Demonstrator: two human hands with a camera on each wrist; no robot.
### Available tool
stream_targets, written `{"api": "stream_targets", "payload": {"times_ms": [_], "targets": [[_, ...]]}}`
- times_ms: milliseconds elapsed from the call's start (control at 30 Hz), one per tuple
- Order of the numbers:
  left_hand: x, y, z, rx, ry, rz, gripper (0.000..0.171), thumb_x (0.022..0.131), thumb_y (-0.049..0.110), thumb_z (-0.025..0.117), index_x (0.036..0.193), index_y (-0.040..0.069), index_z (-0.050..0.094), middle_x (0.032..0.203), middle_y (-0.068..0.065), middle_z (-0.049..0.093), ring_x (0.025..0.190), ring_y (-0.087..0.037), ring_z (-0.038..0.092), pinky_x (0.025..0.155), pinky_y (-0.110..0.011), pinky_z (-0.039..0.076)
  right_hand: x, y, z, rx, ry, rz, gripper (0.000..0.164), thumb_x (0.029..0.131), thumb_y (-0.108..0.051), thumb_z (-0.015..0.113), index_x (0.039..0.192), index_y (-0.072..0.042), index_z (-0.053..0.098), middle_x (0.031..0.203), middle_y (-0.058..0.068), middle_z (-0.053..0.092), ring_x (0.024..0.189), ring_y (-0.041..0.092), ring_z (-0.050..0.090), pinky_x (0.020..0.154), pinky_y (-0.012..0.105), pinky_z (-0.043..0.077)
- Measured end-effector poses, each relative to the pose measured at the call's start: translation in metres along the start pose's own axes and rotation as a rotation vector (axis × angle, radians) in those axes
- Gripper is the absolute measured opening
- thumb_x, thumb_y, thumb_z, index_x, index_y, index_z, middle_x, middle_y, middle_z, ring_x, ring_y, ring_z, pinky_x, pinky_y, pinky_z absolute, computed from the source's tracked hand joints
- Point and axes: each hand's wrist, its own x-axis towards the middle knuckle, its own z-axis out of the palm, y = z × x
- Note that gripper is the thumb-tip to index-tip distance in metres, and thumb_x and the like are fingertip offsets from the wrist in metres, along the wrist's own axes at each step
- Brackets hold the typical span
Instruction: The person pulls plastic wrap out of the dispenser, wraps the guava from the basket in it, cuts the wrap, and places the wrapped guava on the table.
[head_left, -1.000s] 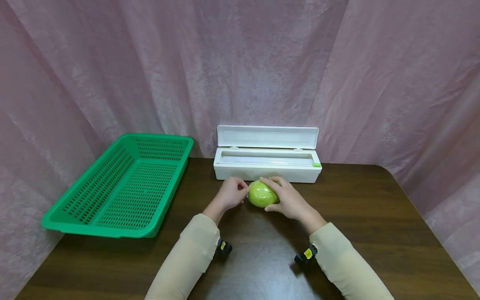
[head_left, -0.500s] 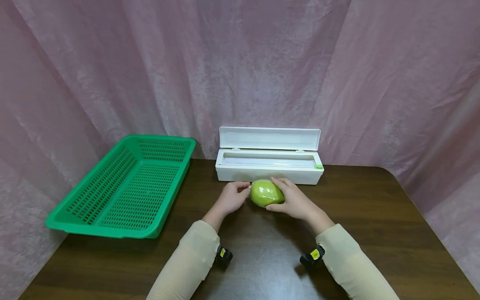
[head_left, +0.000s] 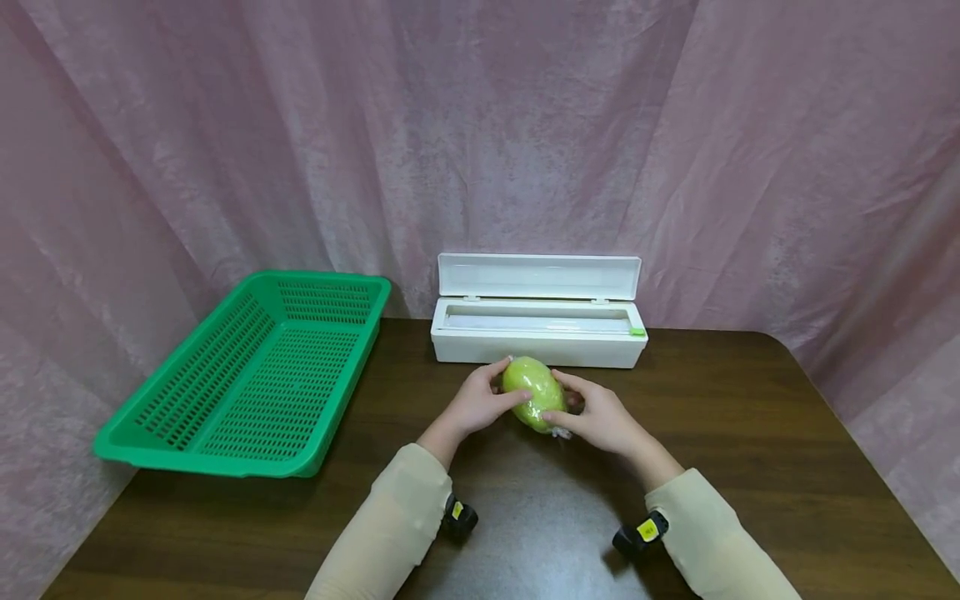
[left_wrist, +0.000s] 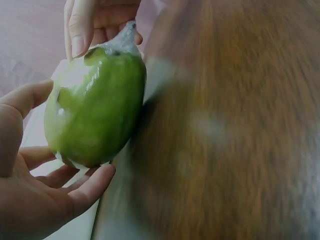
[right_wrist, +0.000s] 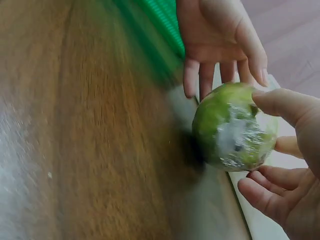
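Observation:
A green oval fruit (head_left: 531, 395), snugly covered in clear cling film, is held between both hands; its exact kind is hard to tell. The film is twisted into a tail (left_wrist: 126, 39) at one end, on the right hand's side in the left wrist view. My left hand (head_left: 480, 402) holds the fruit's left side, thumb on the near face and fingers curled around the far end. From the right, my right hand (head_left: 600, 421) grips it between thumb and fingertips. In the right wrist view, crumpled film (right_wrist: 237, 137) shows on the fruit's near end.
Just behind the hands stands a white cling film dispenser (head_left: 536, 348), its lid (head_left: 538, 276) raised and a roll (head_left: 536, 322) inside. A green perforated basket (head_left: 217, 460) sits at the left of the dark wooden table (head_left: 750, 433). A pink curtain (head_left: 525, 125) hangs behind.
The fruit has turned from lying sideways to slanting, its film tail now showing at lower right. My left hand has gone from pinching at its left end to holding its side.

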Motion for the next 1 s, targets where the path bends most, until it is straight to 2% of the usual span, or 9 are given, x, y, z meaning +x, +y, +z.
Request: {"api": "stream_targets", "payload": {"times_ms": [133, 233, 300, 633, 833, 1000], "targets": [[-0.002, 0.001, 0.002, 0.036, -0.002, -0.024, 0.076, 0.085, 0.035, 0.067, 0.145, 0.002, 0.034, 0.141, -0.021, 0.038, 0.114, -0.029, 0.052, 0.09, -0.037, 0.05, -0.008, -0.002, 0.002, 0.116, -0.007, 0.047, 0.061, 0.086, -0.028, 0.07, 0.137, -0.002, 0.048, 0.116, 0.02, 0.065, 0.087, 0.022, 0.066, 0.06, 0.027, 0.054], [-0.001, 0.002, 0.004, 0.052, -0.015, -0.035, 0.075, 0.085, 0.036, 0.067, 0.146, 0.006, 0.034, 0.142, -0.019, 0.038, 0.112, -0.027, 0.051, 0.089, -0.037, 0.05, -0.012, -0.004, 0.002, 0.2, -0.002, 0.106, 0.055, 0.087, -0.027, 0.068, 0.133, 0.0, 0.052, 0.111, 0.021, 0.067, 0.081, 0.024, 0.068, 0.056, 0.031, 0.056], [0.0, 0.004, 0.005, 0.047, -0.021, -0.029, 0.073, 0.085, 0.035, 0.067, 0.146, 0.008, 0.035, 0.143, -0.016, 0.04, 0.112, -0.026, 0.052, 0.088, -0.037, 0.05, -0.013, -0.005, 0.0, 0.216, 0.011, 0.13, 0.053, 0.088, -0.027, 0.068, 0.131, 0.001, 0.054, 0.108, 0.02, 0.069, 0.081, 0.025, 0.068, 0.054, 0.032, 0.056], [0.0, 0.003, 0.015, -0.008, -0.003, 0.018, 0.064, 0.086, 0.029, 0.067, 0.141, 0.005, 0.043, 0.135, -0.015, 0.05, 0.11, -0.028, 0.056, 0.086, -0.037, 0.05, -0.015, -0.001, -0.007, 0.158, 0.052, 0.214, 0.053, 0.089, -0.034, 0.065, 0.124, 0.006, 0.057, 0.1, 0.02, 0.07, 0.073, 0.023, 0.07, 0.053, 0.033, 0.055], [0.0, 0.001, 0.013, 0.001, 0.008, 0.01, 0.065, 0.086, 0.032, 0.066, 0.142, 0.008, 0.042, 0.139, -0.012, 0.048, 0.114, -0.03, 0.055, 0.086, -0.037, 0.051, -0.014, 0.004, -0.011, 0.126, 0.089, 0.199, 0.054, 0.09, -0.035, 0.063, 0.124, 0.006, 0.057, 0.096, 0.019, 0.071, 0.077, 0.024, 0.069, 0.058, 0.032, 0.055], [0.001, 0.001, 0.009, 0.021, -0.001, -0.01, 0.065, 0.086, 0.034, 0.066, 0.142, 0.011, 0.043, 0.142, -0.008, 0.047, 0.117, -0.03, 0.053, 0.084, -0.037, 0.051, -0.012, 0.007, -0.012, 0.083, 0.114, 0.176, 0.052, 0.091, -0.033, 0.063, 0.124, 0.006, 0.057, 0.095, 0.017, 0.071, 0.078, 0.023, 0.067, 0.06, 0.027, 0.054]]}}
